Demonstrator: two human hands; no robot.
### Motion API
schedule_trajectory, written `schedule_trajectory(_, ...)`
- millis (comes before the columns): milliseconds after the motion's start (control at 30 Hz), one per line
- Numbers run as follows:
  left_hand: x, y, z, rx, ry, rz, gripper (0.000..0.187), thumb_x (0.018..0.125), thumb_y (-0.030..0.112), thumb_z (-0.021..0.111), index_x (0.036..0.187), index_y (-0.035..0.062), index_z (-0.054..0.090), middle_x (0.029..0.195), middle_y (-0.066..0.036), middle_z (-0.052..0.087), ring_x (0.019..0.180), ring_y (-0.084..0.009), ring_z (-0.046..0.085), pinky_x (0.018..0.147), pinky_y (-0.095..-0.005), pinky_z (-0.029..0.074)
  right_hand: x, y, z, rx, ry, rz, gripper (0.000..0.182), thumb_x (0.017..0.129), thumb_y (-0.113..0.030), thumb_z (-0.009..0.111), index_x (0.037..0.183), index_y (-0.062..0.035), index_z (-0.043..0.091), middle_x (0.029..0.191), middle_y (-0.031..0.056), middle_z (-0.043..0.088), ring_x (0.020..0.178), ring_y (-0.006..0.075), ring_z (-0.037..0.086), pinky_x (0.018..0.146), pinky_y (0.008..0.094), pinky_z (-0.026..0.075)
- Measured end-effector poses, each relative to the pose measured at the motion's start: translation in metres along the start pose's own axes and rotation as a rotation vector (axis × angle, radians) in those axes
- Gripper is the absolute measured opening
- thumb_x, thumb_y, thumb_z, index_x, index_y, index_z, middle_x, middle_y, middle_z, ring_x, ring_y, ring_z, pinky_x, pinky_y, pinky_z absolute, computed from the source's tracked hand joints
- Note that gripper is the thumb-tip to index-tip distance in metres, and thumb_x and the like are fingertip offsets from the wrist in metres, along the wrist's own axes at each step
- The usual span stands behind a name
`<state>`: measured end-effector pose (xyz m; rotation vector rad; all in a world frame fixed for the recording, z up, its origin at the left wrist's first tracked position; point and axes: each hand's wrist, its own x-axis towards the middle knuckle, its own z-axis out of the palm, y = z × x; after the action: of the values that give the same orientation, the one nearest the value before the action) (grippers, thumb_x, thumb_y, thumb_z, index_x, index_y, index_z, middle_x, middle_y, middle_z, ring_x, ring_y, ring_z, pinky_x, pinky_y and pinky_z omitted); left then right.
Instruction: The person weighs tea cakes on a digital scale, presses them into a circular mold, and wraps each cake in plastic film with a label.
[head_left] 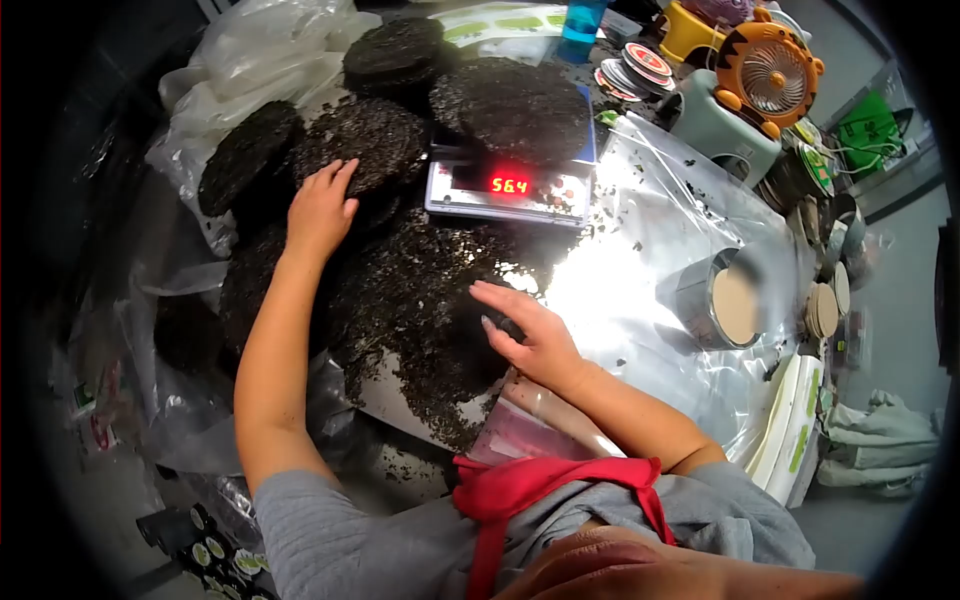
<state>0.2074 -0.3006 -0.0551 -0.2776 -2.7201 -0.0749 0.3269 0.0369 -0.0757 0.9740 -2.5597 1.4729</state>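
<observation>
My left hand (322, 208) rests with fingers spread on the near edge of a stack of round, dark dried seaweed sheets (365, 140). Over loose dark seaweed flakes (420, 290) is my right hand (532, 338), fingers stretched out and thumb apart; a dark patch lies between thumb and fingers. A digital scale (560, 200) carries another round dark seaweed stack (510, 105) and reads 56.4 in red. More such discs stand about, one tilted at the left (250, 158) and a pile at the back (393, 55).
Clear plastic sheeting (640, 230) covers the right side, with a metal canister (715, 300) on it. At the back right stand an orange fan (770, 75), round labels (640, 70) and a blue cup (582, 22). Crumpled plastic bags (255, 60) fill the back left.
</observation>
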Motion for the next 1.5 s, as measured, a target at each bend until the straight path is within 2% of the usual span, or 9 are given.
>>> schedule_trajectory(67, 0.0, 0.0, 0.004, 0.009, 0.029, -0.006, 0.06, 0.08, 0.011, 0.071, 0.138, 0.0153, 0.053, 0.133, -0.011, 0.057, 0.121, -0.0306, 0.055, 0.101, -0.0414, 0.048, 0.003, -0.002, -0.006, 0.116, 0.096, -0.001, 0.042, 0.088, -0.009, 0.066, 0.13, -0.0113, 0.062, 0.129, 0.0103, 0.064, 0.115, 0.028, 0.063, 0.097, 0.0329, 0.051)
schedule_trajectory(233, 0.002, 0.01, -0.001, 0.048, -0.005, -0.03, 0.058, 0.083, 0.014, 0.07, 0.138, 0.0154, 0.052, 0.135, -0.011, 0.056, 0.123, -0.031, 0.054, 0.102, -0.0418, 0.047, 0.005, 0.003, -0.018, 0.162, -0.082, -0.079, 0.045, 0.086, -0.005, 0.066, 0.13, -0.0116, 0.062, 0.132, 0.0119, 0.063, 0.118, 0.0288, 0.062, 0.099, 0.0353, 0.05)
schedule_trajectory(500, 0.02, 0.029, -0.033, 0.101, -0.122, -0.026, 0.063, 0.083, 0.047, 0.074, 0.132, 0.0102, 0.058, 0.133, -0.014, 0.057, 0.118, -0.0357, 0.057, 0.095, -0.0441, 0.05, 0.154, 0.017, -0.118, -0.338, 0.541, -0.679, 0.051, 0.079, -0.001, 0.071, 0.128, -0.0165, 0.065, 0.124, 0.0117, 0.065, 0.111, 0.0307, 0.064, 0.095, 0.0372, 0.052)
schedule_trajectory(667, 0.021, 0.055, -0.046, 0.037, 0.148, 0.094, 0.037, 0.088, 0.028, 0.072, 0.117, 0.0069, 0.064, 0.115, -0.012, 0.064, 0.104, -0.0339, 0.061, 0.085, -0.0415, 0.05, 0.151, 0.072, -0.09, -0.503, 0.161, -0.423, 0.078, 0.078, -0.035, 0.079, 0.147, -0.0223, 0.045, 0.156, 0.0141, 0.035, 0.146, 0.0341, 0.031, 0.117, 0.0609, 0.019)
schedule_trajectory(800, -0.027, 0.123, -0.062, -0.35, -0.09, 0.128, 0.016, 0.087, 0.013, 0.07, 0.103, 0.0082, 0.07, 0.096, -0.011, 0.068, 0.087, -0.0314, 0.064, 0.077, -0.0388, 0.051, 0.079, 0.055, -0.08, -0.301, 0.21, -0.283, 0.045, 0.078, -0.011, 0.072, 0.122, -0.0201, 0.068, 0.136, 0.0057, 0.059, 0.128, 0.0247, 0.054, 0.117, 0.056, 0.025)
schedule_trajectory(933, -0.108, 0.173, -0.045, -0.354, -0.454, 0.295, 0.075, 0.079, 0.044, 0.077, 0.142, 0.0129, 0.05, 0.144, -0.013, 0.048, 0.135, -0.033, 0.044, 0.113, -0.0556, 0.029, 0.03, 0.063, -0.083, -0.194, 0.175, -0.064, 0.036, 0.08, -0.004, 0.066, 0.114, -0.0147, 0.071, 0.123, 0.0063, 0.067, 0.116, 0.0242, 0.062, 0.11, 0.0486, 0.037)
schedule_trajectory(1067, -0.17, 0.187, -0.03, -0.357, -0.38, 0.226, 0.087, 0.078, 0.051, 0.076, 0.147, 0.0113, 0.041, 0.152, -0.022, 0.034, 0.141, -0.0412, 0.033, 0.115, -0.0638, 0.019, 0.009, 0.043, -0.101, -0.095, 0.283, 0.182, 0.03, 0.086, 0.001, 0.06, 0.111, -0.0104, 0.073, 0.106, 0.0089, 0.073, 0.095, 0.0235, 0.07, 0.086, 0.0311, 0.055)
schedule_trajectory(1167, -0.211, 0.185, 0.004, -0.242, -0.281, 0.056, 0.094, 0.082, 0.052, 0.072, 0.15, 0.0001, 0.033, 0.155, -0.028, 0.027, 0.144, -0.0446, 0.027, 0.115, -0.0644, 0.017, 0.004, 0.022, -0.089, -0.031, 0.156, 0.239, 0.029, 0.086, -0.004, 0.062, 0.113, -0.0091, 0.071, 0.106, 0.0096, 0.072, 0.098, 0.0237, 0.07, 0.087, 0.0327, 0.055)
schedule_trajectory(1500, -0.172, 0.186, 0.047, -0.396, -0.124, -0.062, 0.072, 0.093, 0.031, 0.065, 0.151, 0.0035, 0.032, 0.154, -0.019, 0.034, 0.144, -0.0383, 0.029, 0.117, -0.0566, 0.022, -0.021, 0.037, 0.005, -0.533, -0.358, -0.009, 0.065, 0.077, -0.022, 0.076, 0.136, -0.0062, 0.053, 0.148, 0.016, 0.046, 0.135, 0.029, 0.047, 0.11, 0.0534, 0.036)
